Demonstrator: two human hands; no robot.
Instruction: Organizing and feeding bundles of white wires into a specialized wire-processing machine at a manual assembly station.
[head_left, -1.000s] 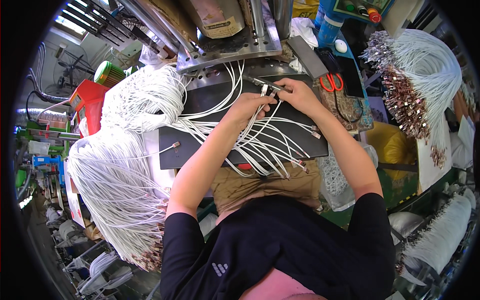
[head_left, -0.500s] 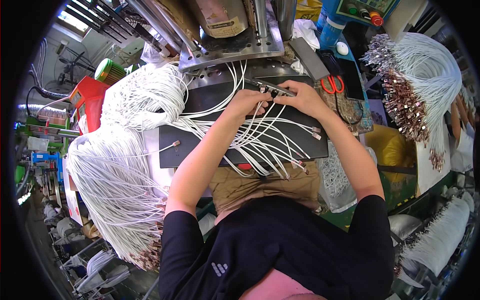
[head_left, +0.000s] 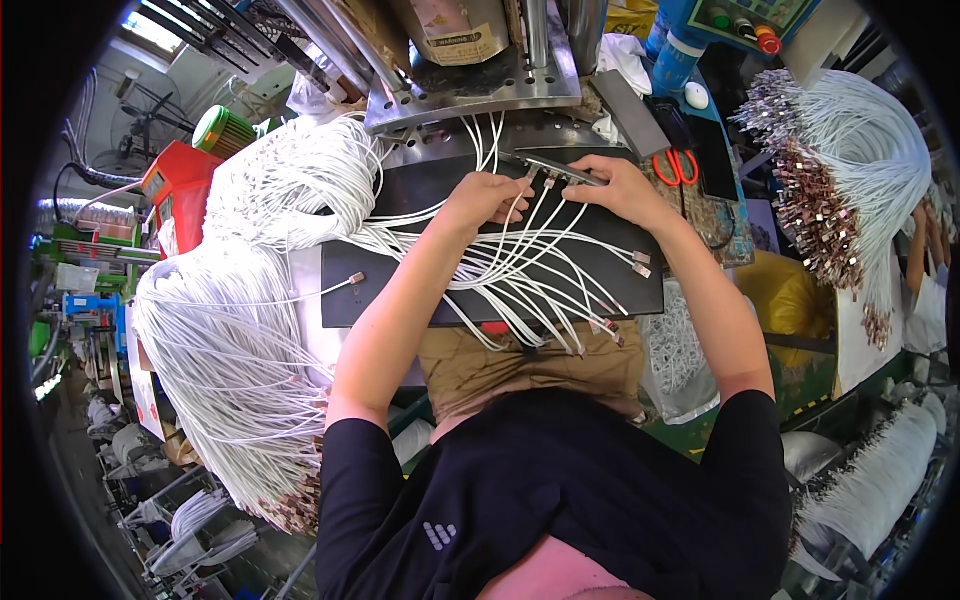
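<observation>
A narrow dark metal bar (head_left: 562, 170) lies at the far side of the black board (head_left: 395, 292), with white cables (head_left: 490, 268) running up to it. My right hand (head_left: 620, 190) grips the bar's right end between thumb and fingers. At its left end my left hand (head_left: 485, 202) pinches a white cable close to its plug. Just right of those fingers, another cable's metal plug (head_left: 549, 183) meets the bar. More cables fan toward me across the board, their plugs loose near its front edge. My left fingertips partly hide the plug they hold.
A press with a steel plate (head_left: 470, 108) stands behind the board. Big white cable bundles (head_left: 225, 330) fill the left side. Red-handled scissors (head_left: 676, 168) and a grey block (head_left: 632, 112) lie to the right. Another bundle (head_left: 850, 150) hangs at far right beside another person's arm.
My left hand has shifted slightly left, and a gap has opened between my hands, showing the bar and a plug. The whole view has shifted a little.
</observation>
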